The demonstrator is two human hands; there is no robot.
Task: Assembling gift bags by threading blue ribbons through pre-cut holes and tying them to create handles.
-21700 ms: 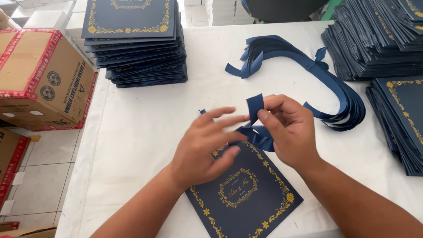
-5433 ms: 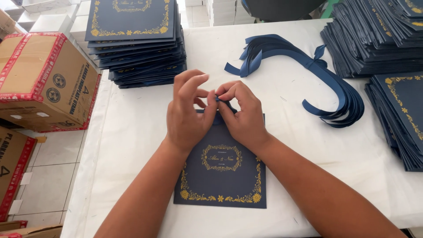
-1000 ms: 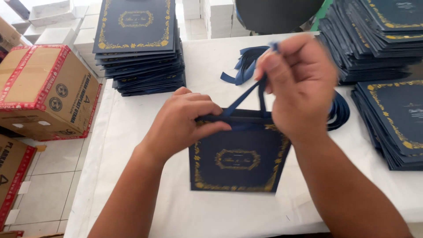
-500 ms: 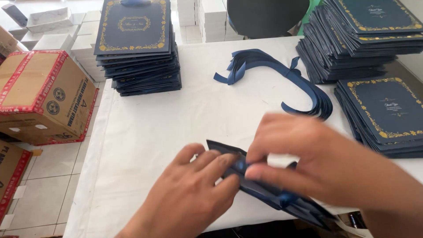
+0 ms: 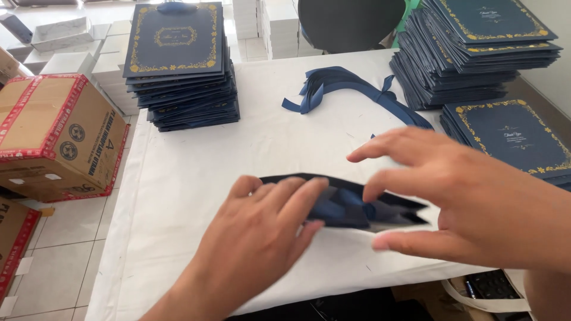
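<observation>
Fingers of the left hand (image 5: 262,229) lie flat and close together on a dark blue paper bag (image 5: 351,205) that rests near the front edge of the white-covered counter (image 5: 196,172), its mouth gaping open toward the camera. Beside it the right hand (image 5: 470,196) hovers over the bag's right end with a spread grip, thumb low and fingers fanned above, pinching nothing. Beyond the bag, a bundle of blue ribbons (image 5: 351,89) curls across the middle of the counter. At the far left stands a tall stack of flat blue bags (image 5: 181,65) with gold borders; at the far right rise two more stacks of bags (image 5: 482,53). Left of the counter, on the tiled floor, sits a taped cardboard box (image 5: 56,137).
</observation>
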